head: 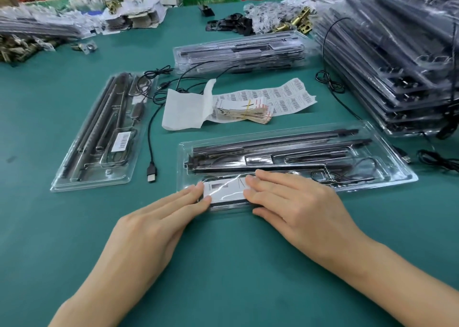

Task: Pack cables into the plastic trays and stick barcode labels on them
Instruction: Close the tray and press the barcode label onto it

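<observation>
A clear plastic tray [387, 157] holding black rods and a thin cable lies in front of me on the green table. A white card [227, 189] sits under its near-left section. My left hand [154, 225] presses straight fingers on the card's left end. My right hand [295, 202] presses flat on its right end. A second packed tray [96, 133] with a barcode label [121, 141] lies to the left. A sheet of barcode labels [285, 98] and a banded bundle of cards [244, 111] lie behind the near tray.
A loose black USB cable [150, 138] runs between the two trays. A stack of trays [241, 51] stands at the back, and a tall pile of trays [395, 61] at the right. Brass parts and bags crowd the far edge.
</observation>
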`<state>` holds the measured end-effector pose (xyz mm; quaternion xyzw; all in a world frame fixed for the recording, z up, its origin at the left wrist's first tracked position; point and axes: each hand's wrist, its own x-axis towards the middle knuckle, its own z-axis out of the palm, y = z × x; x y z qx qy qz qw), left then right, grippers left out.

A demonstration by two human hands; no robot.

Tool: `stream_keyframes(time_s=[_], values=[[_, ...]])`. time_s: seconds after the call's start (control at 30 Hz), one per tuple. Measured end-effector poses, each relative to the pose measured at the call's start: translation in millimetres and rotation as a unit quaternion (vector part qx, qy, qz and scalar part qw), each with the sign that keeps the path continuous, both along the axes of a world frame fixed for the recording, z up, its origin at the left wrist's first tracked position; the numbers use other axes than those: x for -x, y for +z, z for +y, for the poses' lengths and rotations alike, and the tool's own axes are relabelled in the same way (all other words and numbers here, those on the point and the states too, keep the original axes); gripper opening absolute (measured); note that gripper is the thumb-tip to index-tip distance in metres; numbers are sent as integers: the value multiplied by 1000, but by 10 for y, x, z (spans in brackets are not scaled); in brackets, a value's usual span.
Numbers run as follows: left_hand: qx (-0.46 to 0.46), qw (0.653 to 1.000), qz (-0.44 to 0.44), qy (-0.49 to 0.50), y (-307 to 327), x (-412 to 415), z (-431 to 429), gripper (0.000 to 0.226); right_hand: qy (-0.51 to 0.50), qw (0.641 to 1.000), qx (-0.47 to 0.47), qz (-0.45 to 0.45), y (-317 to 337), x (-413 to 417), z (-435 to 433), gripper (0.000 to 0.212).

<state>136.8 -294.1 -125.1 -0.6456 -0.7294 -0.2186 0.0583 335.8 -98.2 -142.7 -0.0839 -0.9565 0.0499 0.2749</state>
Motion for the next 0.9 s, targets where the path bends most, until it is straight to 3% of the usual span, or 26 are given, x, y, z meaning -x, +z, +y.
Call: stream_keyframes(time_s=[0.17, 0.27, 0.37, 0.43, 0.53, 0.67, 0.9], values=[[-1, 1000, -6, -9, -13, 11, 7, 45, 45, 998, -14, -48, 42, 205, -113, 49], [3, 1000, -12, -20, -11, 51, 2, 42, 62, 997, -1, -40, -31, 358, -188, 48], [-57, 991, -117, 36, 8, 83, -17, 25, 54, 998, 12, -24, -139, 363, -182, 47], [-101, 964, -184, 166, 70, 113, -31, 18, 54, 998, 16, -15, -197, 361, -164, 50], [-3, 926, -243, 288, 138, 155, 27, 25, 52, 998, 14, -12, -232, 375, -159, 53], [112, 894, -318, 296, 203, 133, 240, 31, 49, 999, 15, -9, -180, 373, -179, 52], [108, 805, -517, 269, 243, 206, 262, 23, 51, 998, 29, 7, -85, 359, -214, 36]])
